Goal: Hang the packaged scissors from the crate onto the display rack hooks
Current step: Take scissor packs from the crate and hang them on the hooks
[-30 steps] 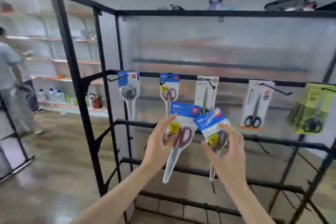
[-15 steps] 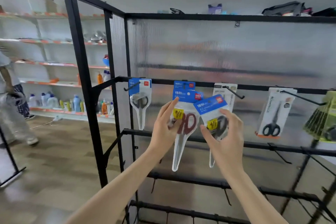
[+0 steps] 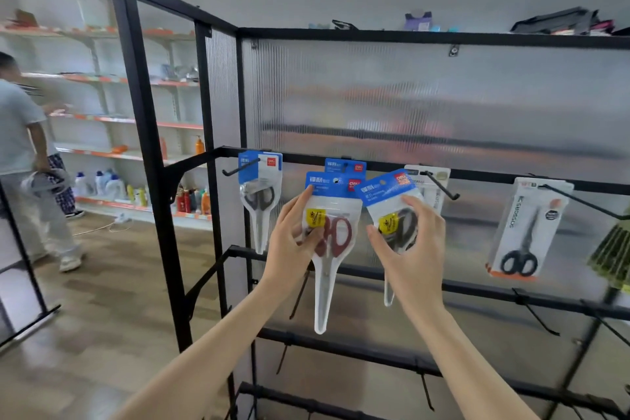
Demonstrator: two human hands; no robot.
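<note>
My left hand point(image 3: 293, 245) pinches a pack of red-handled scissors point(image 3: 332, 242) with a blue header, raised right in front of a like pack point(image 3: 346, 165) hanging on the rack's second hook. My right hand point(image 3: 412, 249) grips a tilted pack of dark-handled scissors point(image 3: 395, 211), just left of a hook point(image 3: 441, 186) bearing a white pack point(image 3: 431, 186). Another blue-header pack point(image 3: 260, 194) hangs on the leftmost hook. A white pack with black scissors point(image 3: 526, 232) hangs further right. The crate is out of view.
The black display rack point(image 3: 146, 133) has a ribbed translucent back panel and lower bars with bare hooks point(image 3: 535, 314). A green pack point(image 3: 613, 256) hangs at the right edge. A person point(image 3: 24, 160) stands at the store shelves on the left. Items sit atop the rack.
Both hands have lifted their packs higher toward the top row of hooks. The red-handled pack now overlaps the hanging blue pack. The person on the left has stepped closer into view.
</note>
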